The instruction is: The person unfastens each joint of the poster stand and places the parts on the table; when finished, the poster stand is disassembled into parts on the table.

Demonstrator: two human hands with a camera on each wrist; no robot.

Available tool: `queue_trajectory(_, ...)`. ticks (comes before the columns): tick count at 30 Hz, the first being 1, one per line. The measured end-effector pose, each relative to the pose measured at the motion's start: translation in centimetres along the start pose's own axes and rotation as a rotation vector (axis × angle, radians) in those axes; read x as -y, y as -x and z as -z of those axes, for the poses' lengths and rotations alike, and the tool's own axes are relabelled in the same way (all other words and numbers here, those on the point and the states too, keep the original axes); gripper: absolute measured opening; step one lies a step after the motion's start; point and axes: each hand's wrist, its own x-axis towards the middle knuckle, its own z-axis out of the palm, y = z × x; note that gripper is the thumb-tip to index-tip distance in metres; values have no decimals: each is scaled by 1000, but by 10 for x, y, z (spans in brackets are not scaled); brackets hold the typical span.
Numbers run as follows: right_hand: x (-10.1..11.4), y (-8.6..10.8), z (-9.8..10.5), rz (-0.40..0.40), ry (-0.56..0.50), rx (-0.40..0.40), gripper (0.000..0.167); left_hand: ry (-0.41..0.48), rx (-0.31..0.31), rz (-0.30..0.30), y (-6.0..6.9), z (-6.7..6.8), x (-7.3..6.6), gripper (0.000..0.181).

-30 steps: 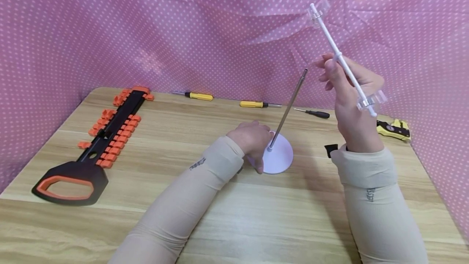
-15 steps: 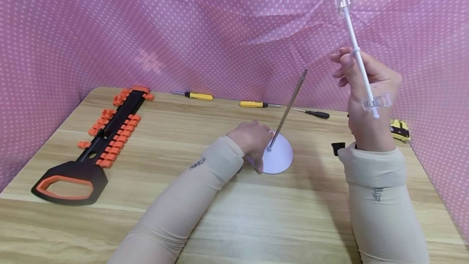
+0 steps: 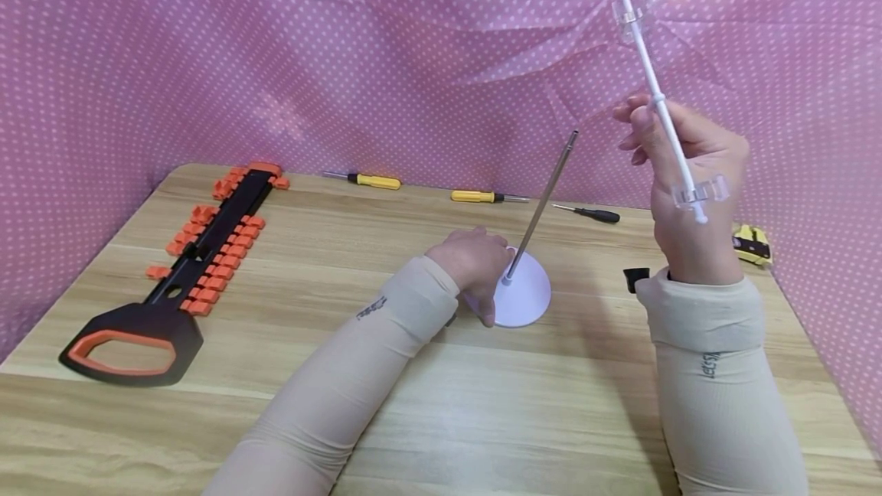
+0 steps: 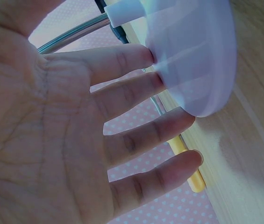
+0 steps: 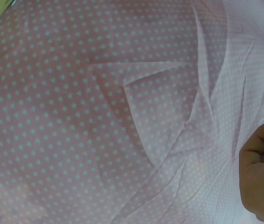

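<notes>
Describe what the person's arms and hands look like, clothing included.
The left sleeve and right sleeve are long and beige, each with a thick cuff and small dark lettering just past it. The left hand and right hand are bare.

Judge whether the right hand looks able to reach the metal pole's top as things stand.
Probably yes: the metal pole has its top free, the left hand is low at the white base, and nothing visible blocks the right hand, though it holds a white rod.
</notes>
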Motion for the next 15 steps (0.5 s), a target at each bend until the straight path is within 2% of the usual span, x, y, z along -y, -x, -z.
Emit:
queue_trajectory(10,-6,0,3,-33,34,80,27,-9,4,-3,0,1,0,111)
queue_trajectory(15,-10,-1,5,-54,110,112,21,-8,6,0,0,1,0,110)
